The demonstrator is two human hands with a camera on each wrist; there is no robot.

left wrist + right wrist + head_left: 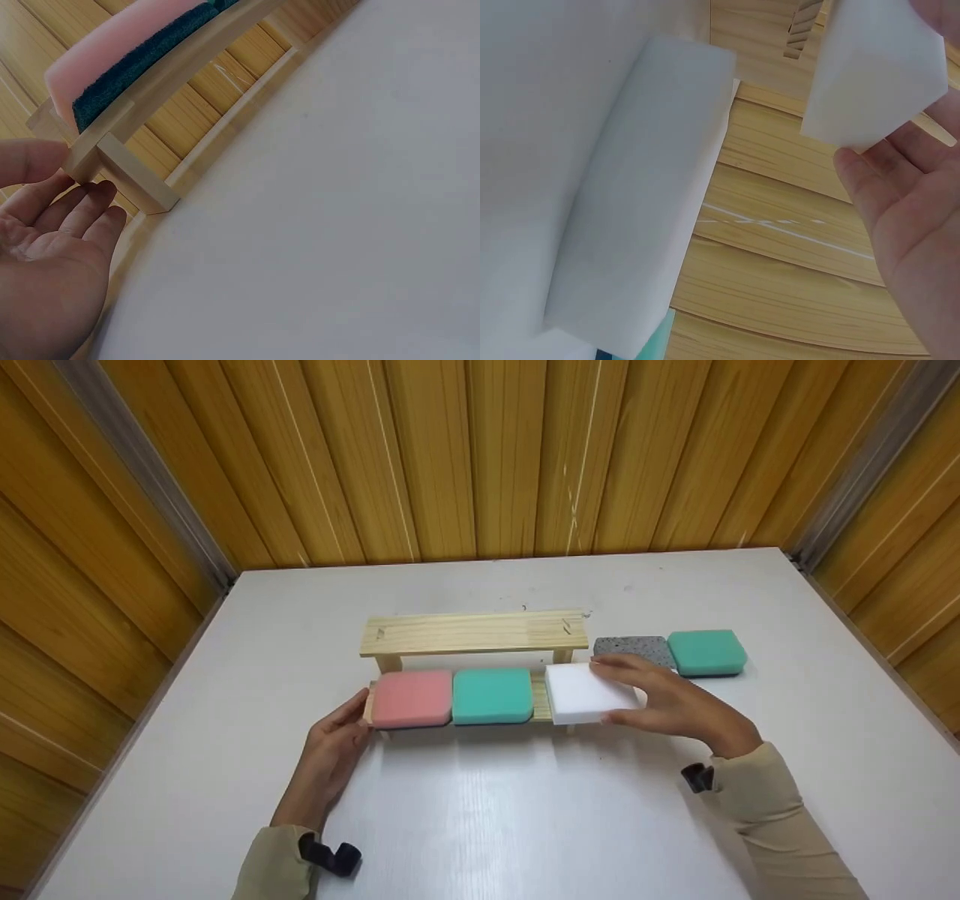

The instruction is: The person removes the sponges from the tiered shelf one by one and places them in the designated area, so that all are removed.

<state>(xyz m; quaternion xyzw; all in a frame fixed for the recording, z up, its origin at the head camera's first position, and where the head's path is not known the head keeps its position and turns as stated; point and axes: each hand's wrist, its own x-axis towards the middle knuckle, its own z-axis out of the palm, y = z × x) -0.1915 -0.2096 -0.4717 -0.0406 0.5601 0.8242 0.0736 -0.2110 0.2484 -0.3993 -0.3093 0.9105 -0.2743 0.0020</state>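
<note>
We pinch the left end of the near tier of the wooden stand (472, 633) with the left hand (330, 750), and the white block (586, 694) with the right hand (671, 701), holding it at that tier's right end; we cannot tell whether block and tier touch. On the same tier we locate the pink sponge (412, 699) at left, with the green sponge (493, 696) just beside it. Right of the stand, on the worktop (480, 832), we note a grey speckled block (634, 649) beside a second green sponge (706, 652).
</note>
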